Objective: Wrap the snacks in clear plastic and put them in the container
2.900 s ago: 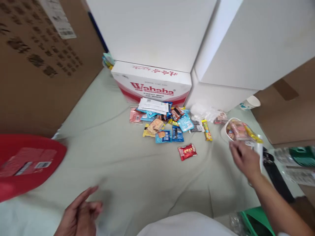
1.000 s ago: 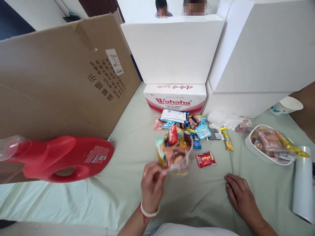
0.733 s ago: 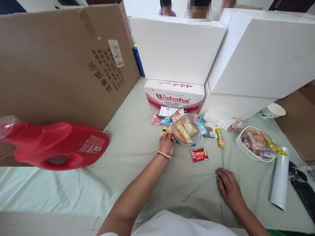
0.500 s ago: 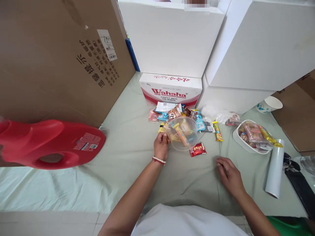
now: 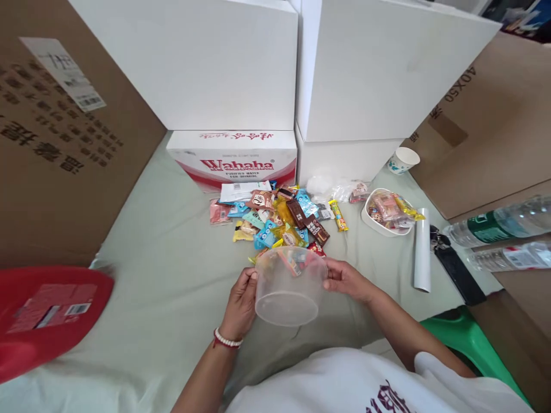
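Note:
A clear round plastic tub (image 5: 287, 307) is tilted in front of my body, its mouth facing the snacks and its base toward me. My left hand (image 5: 241, 304) pinches the rim on the left. On the opposite side, my right hand (image 5: 346, 279) grips the rim with thumb and fingers. Just beyond the tub lies a loose pile of wrapped snacks (image 5: 267, 234), with blue, yellow and brown packets. An orange packet (image 5: 293, 264) shows through the tub wall; whether it is inside or behind I cannot tell.
A white bowl (image 5: 381, 229) of packets, a white roll (image 5: 422, 252) and a black case (image 5: 460, 275) are on the right. Behind stand a Wahaba-style water carton (image 5: 241, 155) and a paper cup (image 5: 403, 160). A red jug (image 5: 51, 315) stands at the left.
The tub has come toward me and tilted, uncovering more of the snack pile. My right hand, earlier resting on the cloth, now grips its rim. The view has turned right.

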The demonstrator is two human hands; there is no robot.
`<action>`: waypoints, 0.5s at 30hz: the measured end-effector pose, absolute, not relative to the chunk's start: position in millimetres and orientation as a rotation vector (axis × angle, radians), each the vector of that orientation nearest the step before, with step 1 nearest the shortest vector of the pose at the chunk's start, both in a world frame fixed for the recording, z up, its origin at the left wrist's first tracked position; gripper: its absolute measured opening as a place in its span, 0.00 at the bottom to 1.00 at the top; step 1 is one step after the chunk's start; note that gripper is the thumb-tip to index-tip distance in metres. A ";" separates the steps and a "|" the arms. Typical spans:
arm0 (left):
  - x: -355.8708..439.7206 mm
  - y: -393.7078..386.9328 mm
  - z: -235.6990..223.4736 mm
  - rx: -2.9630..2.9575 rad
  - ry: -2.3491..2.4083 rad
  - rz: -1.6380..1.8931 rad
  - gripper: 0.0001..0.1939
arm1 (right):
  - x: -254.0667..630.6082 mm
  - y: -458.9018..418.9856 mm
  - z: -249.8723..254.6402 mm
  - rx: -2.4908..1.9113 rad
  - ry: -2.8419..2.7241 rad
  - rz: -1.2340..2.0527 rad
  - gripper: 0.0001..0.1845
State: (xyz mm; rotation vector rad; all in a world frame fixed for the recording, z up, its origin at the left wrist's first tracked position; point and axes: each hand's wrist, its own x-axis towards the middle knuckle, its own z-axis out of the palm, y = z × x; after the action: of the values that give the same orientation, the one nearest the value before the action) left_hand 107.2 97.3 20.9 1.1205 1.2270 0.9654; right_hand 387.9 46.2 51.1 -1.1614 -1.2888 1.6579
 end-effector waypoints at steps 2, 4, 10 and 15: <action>114.1 96.8 19.7 1.091 1.162 0.895 0.23 | 398.2 35.4 64.1 -1.137 -1.379 1.729 0.28; 124.6 93.2 17.9 1.104 1.159 0.939 0.22 | 416.5 18.6 86.2 -1.183 -1.552 1.641 0.23; 151.9 54.5 6.1 1.669 1.258 1.231 0.06 | 499.9 -56.2 135.3 -1.742 -1.665 0.883 0.14; 167.1 48.7 -3.1 2.479 0.866 0.972 0.20 | 526.8 -81.6 88.9 -2.062 -1.797 0.235 0.15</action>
State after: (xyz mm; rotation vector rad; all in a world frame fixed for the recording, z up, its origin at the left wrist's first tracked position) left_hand 167.1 48.7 -3.1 2.4790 0.8655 0.9717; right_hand 526.8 -81.6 88.9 -2.0618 -1.7971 0.2349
